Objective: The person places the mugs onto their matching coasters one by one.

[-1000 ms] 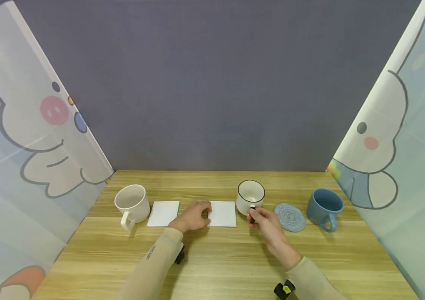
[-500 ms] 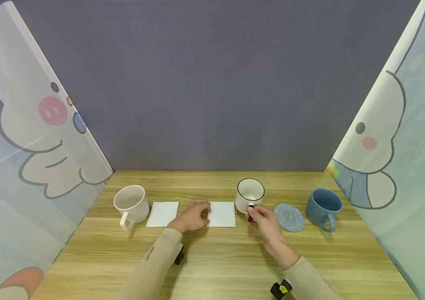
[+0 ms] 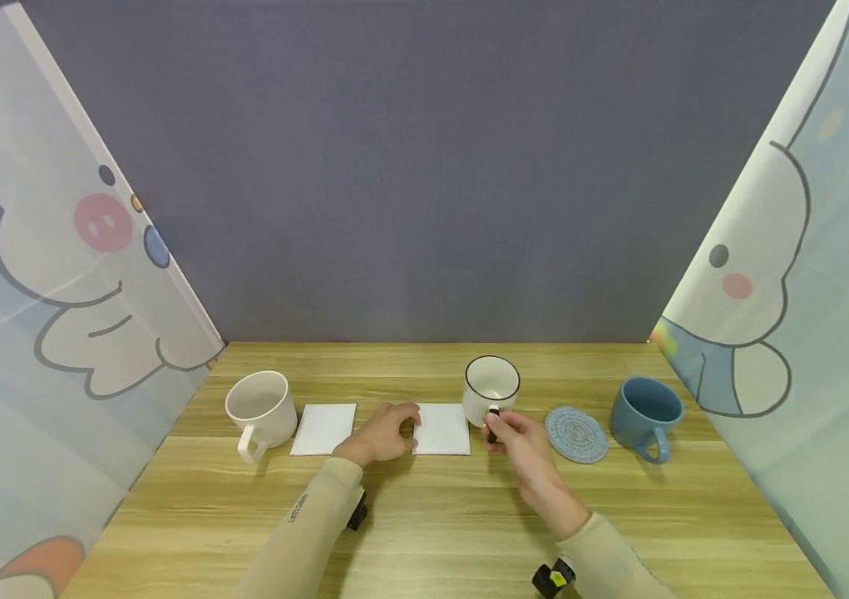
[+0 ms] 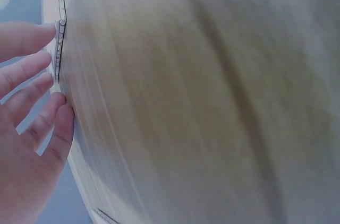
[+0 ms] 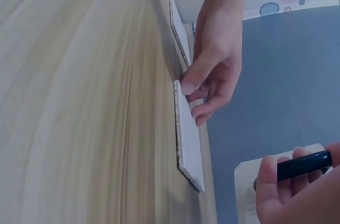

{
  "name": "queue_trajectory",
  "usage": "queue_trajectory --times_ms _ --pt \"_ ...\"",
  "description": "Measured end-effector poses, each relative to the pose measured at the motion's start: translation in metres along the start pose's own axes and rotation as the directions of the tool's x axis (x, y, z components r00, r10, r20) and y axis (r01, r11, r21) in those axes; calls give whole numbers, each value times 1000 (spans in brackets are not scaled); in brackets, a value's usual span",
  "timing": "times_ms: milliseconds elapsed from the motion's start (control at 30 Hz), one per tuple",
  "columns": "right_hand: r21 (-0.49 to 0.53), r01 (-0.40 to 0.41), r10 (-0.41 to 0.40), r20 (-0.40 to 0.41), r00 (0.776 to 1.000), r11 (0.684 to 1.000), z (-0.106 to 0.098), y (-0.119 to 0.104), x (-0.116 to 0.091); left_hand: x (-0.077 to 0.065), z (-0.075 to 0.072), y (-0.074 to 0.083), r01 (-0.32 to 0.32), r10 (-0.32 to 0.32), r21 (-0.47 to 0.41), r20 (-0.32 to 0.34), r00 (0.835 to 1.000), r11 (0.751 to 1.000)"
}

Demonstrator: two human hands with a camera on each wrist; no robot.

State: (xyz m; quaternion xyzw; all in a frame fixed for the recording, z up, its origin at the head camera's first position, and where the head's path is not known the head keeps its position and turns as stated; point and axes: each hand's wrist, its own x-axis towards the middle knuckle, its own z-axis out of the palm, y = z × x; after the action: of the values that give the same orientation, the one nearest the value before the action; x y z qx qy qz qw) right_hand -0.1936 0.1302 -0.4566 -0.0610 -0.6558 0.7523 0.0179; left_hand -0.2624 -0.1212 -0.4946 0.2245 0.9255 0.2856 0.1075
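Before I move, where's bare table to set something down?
Bare: near table between the two sleeves; also the strip between backdrop and white squares. Crowded: left hand between the squares, right hand holding the black-rimmed mug at the right one.

Your head camera looks forward and down across the table (image 3: 439,532); both wrist views, close in and turned sideways, share your left hand (image 3: 377,434).

Held mug (image 3: 482,401): white, black rim
Square coasters (image 3: 442,429): plain white
Round coaster (image 3: 577,434): mottled blue-grey rings
Worktop (image 3: 424,524): yellow-brown woodgrain
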Motion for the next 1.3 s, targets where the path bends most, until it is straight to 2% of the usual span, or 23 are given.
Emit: queue_trajectory --times_ms 400,767,1300 --pt "5 -10 10 -2 1000 1000 8 -2 1 0 -1 2 24 -24 -33 2 1000 999" --pt "15 -14 14 22 1000 1000 15 -3 0 1 0 -1 -6 6 -6 -12 1000 1000" --pt "-3 -24 24 42 999 1000 27 -5 1 1 -1 -2 3 -4 -14 -11 1000 1000"
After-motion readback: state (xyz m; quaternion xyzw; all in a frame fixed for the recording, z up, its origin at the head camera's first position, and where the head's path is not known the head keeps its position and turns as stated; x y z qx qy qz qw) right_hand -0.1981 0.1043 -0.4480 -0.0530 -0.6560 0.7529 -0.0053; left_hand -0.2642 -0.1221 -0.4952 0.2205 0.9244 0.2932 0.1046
